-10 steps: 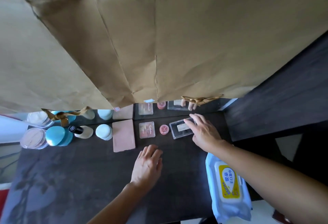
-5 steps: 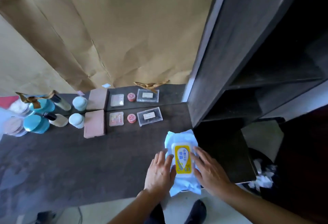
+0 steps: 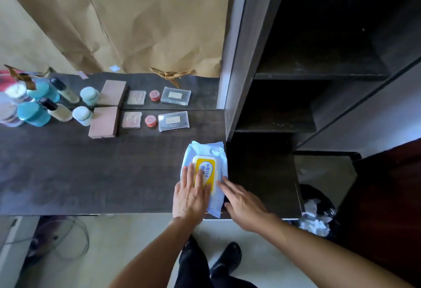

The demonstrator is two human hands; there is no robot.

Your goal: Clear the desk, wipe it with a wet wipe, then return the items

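Both hands have slid slightly on the wet-wipe pack (image 3: 200,151) at the dark desk's (image 3: 91,173) four-o'clock corner, left hand (image 3: 190,197) lying flat and unclenched across its yellow lid (image 3: 208,166), right hand (image 3: 242,203) open-fingered touching its three-o'clock edge.

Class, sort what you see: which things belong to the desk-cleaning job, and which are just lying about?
Job things:
wet wipe pack
left hand
right hand
desk
clear case
red jar
pink palette

Lying about:
trash bin
shelves
floor cables
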